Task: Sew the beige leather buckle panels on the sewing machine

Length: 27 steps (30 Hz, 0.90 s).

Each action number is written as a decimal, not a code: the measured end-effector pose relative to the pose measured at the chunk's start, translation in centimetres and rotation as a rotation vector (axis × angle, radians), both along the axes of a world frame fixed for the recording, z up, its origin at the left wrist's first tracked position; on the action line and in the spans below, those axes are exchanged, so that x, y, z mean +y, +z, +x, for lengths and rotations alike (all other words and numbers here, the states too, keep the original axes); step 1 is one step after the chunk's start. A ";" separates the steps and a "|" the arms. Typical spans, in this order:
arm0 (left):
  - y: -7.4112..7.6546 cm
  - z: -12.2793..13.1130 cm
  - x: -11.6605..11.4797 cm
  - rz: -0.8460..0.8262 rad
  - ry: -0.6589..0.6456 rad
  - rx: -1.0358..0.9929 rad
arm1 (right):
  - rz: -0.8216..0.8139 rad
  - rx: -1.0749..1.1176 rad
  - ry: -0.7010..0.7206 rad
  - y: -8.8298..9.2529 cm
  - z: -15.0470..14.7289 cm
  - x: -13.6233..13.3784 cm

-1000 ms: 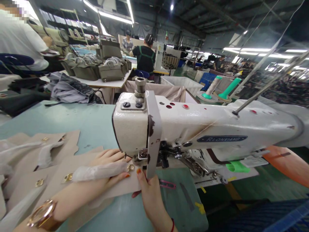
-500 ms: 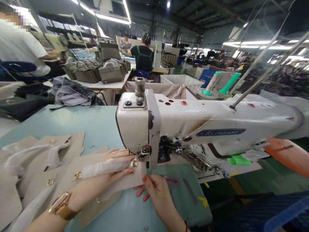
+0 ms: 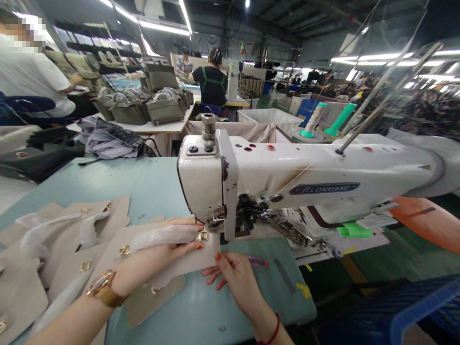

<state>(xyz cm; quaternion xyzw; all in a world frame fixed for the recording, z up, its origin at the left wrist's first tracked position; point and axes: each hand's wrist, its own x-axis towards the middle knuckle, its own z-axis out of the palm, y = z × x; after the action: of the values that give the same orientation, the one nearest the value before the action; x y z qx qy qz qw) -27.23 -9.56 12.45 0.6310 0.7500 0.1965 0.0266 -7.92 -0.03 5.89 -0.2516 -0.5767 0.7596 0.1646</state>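
Observation:
A beige panel (image 3: 179,265) with gold clasps and a plastic-wrapped handle (image 3: 163,236) lies under the head of a white sewing machine (image 3: 201,177). My left hand (image 3: 172,247) rests flat on the panel beside the needle area, fingers stretched out and partly covered by the wrapped handle. At the panel's near right corner, my right hand (image 3: 233,273) pinches the edge between thumb and index finger, its other fingers loosely curled below. More beige panels (image 3: 72,230) with clasps and wrapped handles lie overlapping at the left.
A pink thread snipper (image 3: 258,261) and a grey strip (image 3: 285,276) lie right of my right hand. Thread spools (image 3: 339,120) stand behind the machine. Olive bags (image 3: 163,108) fill a table behind. A person in white (image 3: 32,72) sits at the left; others work farther back.
The view has shifted slightly, so the machine and panels appear a little displaced. Both hands keep nearly the same places on the panel.

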 end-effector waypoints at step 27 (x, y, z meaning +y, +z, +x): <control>1.7 0.7 0.9 -0.013 -0.127 -0.015 | 0.060 -0.003 -0.110 -1.9 -0.9 -0.8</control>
<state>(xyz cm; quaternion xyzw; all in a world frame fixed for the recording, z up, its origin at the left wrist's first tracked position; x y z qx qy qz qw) -26.55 -8.69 14.19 0.6755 0.7096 0.1942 0.0490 -8.79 -0.87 4.01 -0.2789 -0.5848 0.7315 0.2127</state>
